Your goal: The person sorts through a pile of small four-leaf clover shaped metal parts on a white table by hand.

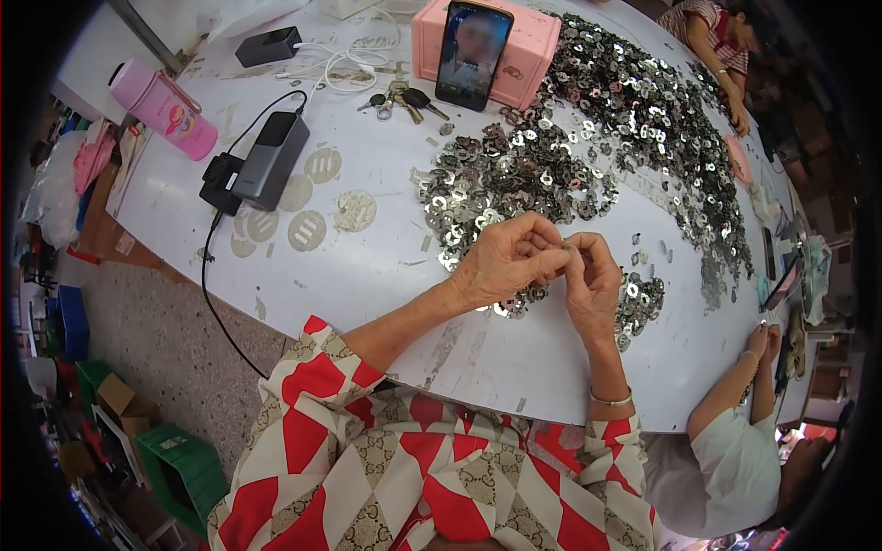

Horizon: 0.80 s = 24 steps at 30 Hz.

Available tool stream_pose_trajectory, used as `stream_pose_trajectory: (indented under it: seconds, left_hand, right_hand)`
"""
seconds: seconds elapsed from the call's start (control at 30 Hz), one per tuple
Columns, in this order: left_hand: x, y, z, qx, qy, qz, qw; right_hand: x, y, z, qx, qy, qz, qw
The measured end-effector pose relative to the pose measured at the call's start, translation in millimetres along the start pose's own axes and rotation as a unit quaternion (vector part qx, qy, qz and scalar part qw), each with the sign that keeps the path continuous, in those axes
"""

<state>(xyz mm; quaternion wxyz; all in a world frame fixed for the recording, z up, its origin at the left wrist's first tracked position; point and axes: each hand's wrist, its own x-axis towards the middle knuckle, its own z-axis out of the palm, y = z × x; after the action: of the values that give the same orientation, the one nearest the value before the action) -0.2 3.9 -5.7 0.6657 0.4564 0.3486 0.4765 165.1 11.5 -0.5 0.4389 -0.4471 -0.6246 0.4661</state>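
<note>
My left hand (508, 261) and my right hand (593, 286) meet over the white table, thumbs and fingertips pinched together. Whatever lies between the fingertips is too small and too covered to make out. Just beyond and partly beneath my left hand spreads a pile of small shiny metal pieces (519, 174), flat with cut-out middles. A smaller cluster of the same metal pieces (639, 306) sits beside my right wrist, which wears a bangle (612, 400).
A phone (472, 57) leans on a pink box (531, 60); keys (404, 99) lie before it. Leftward are a grey power bank (278, 156) with cables and a pink bottle (167, 110). A larger heap (634, 92) stretches right, where two people sit working.
</note>
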Motion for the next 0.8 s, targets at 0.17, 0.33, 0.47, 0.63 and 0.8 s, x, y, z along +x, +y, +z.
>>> stream_pose_trajectory:
  seconds: [0.17,0.33,0.47,0.63,0.8]
  left_hand:
    - [-1.8,-0.2,1.6,0.046,-0.008,0.008,0.999]
    - [-1.5,-3.4,1.8,0.029,-0.002,0.001,1.0]
    - [0.0,-4.4,1.5,-0.001,-0.001,-0.023,1.0]
    - [-0.1,-5.9,-2.1,-0.036,-0.016,-0.02,0.999]
    - [1.5,-1.3,-2.7,-0.031,-0.007,-0.023,0.999]
  right_hand:
    - [0.5,-0.5,-0.3,-0.031,0.006,0.0,1.0]
    - [0.8,3.1,-0.1,-0.007,0.019,-0.003,1.0]
    - [-0.3,-2.0,2.8,-0.081,0.04,-0.044,0.995]
    - [-0.9,-3.1,5.3,-0.105,0.053,-0.09,0.989]
    - [-1.2,-2.3,3.7,-0.065,0.047,-0.08,0.994]
